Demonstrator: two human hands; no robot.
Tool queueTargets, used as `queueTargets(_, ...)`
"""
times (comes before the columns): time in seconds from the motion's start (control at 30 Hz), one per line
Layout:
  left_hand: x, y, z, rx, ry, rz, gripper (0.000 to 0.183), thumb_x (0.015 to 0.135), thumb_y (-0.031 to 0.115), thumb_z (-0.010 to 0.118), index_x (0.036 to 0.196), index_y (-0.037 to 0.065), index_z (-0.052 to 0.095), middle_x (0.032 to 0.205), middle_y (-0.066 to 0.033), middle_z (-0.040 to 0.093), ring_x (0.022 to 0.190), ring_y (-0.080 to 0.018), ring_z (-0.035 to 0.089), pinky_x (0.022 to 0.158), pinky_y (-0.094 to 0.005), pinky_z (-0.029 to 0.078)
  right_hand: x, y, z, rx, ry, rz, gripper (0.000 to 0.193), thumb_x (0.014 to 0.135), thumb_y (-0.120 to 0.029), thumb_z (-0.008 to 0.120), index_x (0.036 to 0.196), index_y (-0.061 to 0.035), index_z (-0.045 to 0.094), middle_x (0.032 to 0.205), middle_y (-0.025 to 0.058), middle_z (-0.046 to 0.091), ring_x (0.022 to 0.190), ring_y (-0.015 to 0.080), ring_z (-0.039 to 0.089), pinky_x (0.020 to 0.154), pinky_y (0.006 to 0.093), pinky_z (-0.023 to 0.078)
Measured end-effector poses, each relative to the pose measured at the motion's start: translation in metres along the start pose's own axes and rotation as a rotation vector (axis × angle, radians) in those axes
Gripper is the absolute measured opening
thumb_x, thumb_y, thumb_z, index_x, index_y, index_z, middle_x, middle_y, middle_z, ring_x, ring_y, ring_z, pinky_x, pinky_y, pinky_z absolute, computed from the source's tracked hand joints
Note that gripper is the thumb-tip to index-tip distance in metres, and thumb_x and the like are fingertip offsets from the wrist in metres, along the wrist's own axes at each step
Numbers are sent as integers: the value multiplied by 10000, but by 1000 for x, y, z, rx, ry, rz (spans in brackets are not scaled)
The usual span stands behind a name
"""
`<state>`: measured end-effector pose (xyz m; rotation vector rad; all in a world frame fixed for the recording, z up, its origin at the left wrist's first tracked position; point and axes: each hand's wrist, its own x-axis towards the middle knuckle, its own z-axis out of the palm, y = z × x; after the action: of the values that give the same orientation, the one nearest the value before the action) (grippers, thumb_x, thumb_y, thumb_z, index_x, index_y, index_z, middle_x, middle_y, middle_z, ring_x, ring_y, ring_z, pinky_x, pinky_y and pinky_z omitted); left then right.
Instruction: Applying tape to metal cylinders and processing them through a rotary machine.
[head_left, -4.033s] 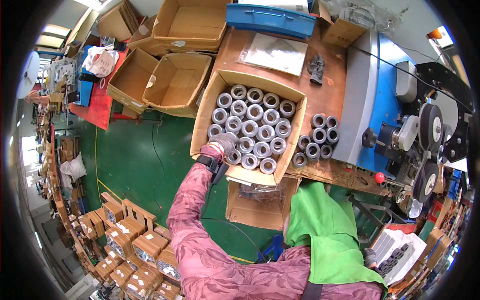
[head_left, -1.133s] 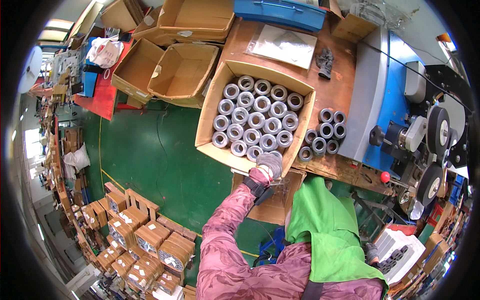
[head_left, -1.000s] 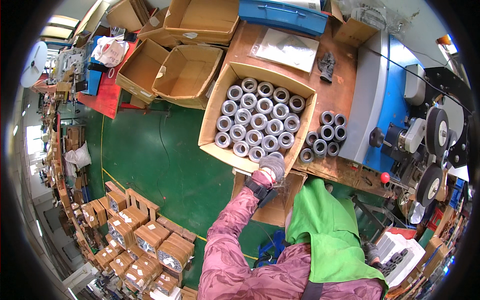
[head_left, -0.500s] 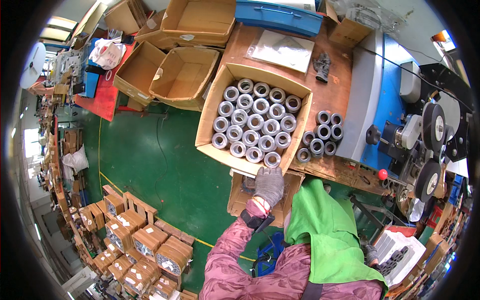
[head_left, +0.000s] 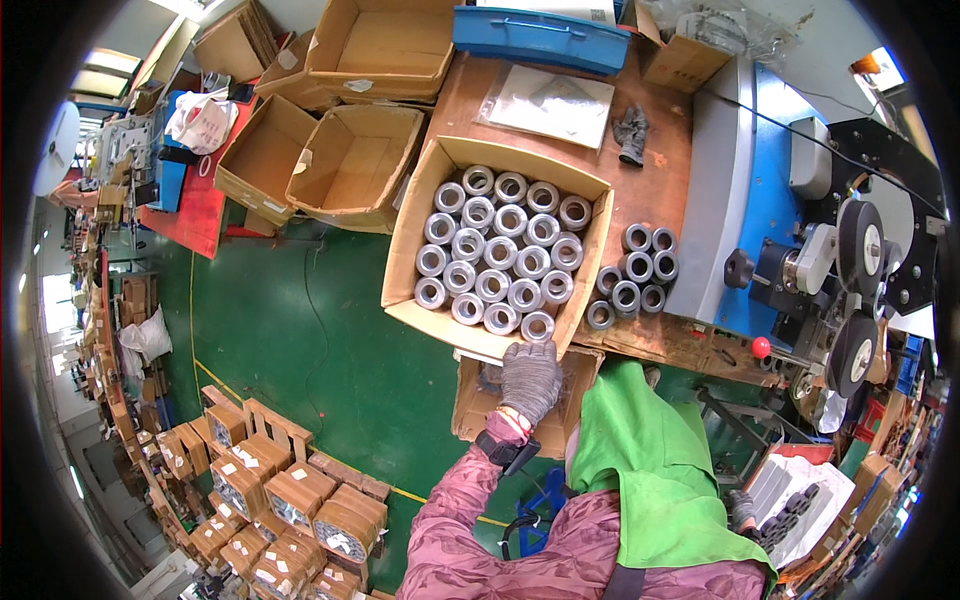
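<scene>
My left hand [head_left: 531, 382], in a grey knit glove, is at the near wall of an open cardboard box [head_left: 440, 330], fingers bent over its rim. The box holds rows of short, thick silver metal rings [head_left: 497, 252], standing with their bores up. One ring [head_left: 537, 327] lies right by my fingertips. At the lower right, my right hand [head_left: 740, 508], also gloved, is beside dark metal rings [head_left: 790, 522] in a white-lined container [head_left: 812, 540]. A green cloth [head_left: 640, 450] over my front partly covers that hand, and its fingers do not show clearly.
Darker rings [head_left: 637, 267] stand on the wooden table [head_left: 660, 190] right of the box. Beyond them is a blue-and-grey machine with black wheels [head_left: 860, 245]. A loose glove [head_left: 631, 135] lies at the back. Other cardboard boxes [head_left: 355, 160] stand left; taped cartons [head_left: 300, 495] sit lower left.
The whole view has shifted slightly, with the box and table a little further left and lower. My left hand remains at the box's near rim, and my right hand stays by the dark rings.
</scene>
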<state>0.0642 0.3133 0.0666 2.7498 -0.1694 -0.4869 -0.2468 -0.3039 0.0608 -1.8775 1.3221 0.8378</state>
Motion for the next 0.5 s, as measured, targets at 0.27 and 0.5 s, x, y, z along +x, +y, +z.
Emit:
queueTargets(0.27,2,2,0,16,21,-12,420,720,302,608,1042,45,524,896,-102,578,877,-249,544,856,-433,347,-23,-30,9,-224,-15,-294,190,833,-202,541,853,-28,613,726,60,611,604,161,564,554,297,469)
queueTargets(0.5,6,4,-3,26,-39,-56,380,716,318,608,998,73,547,906,-82,589,919,-228,542,856,-442,341,-29,-67,14,-199,-13,-89,222,850,-245,491,920,-66,602,902,95,613,796,219,561,701,347,446)
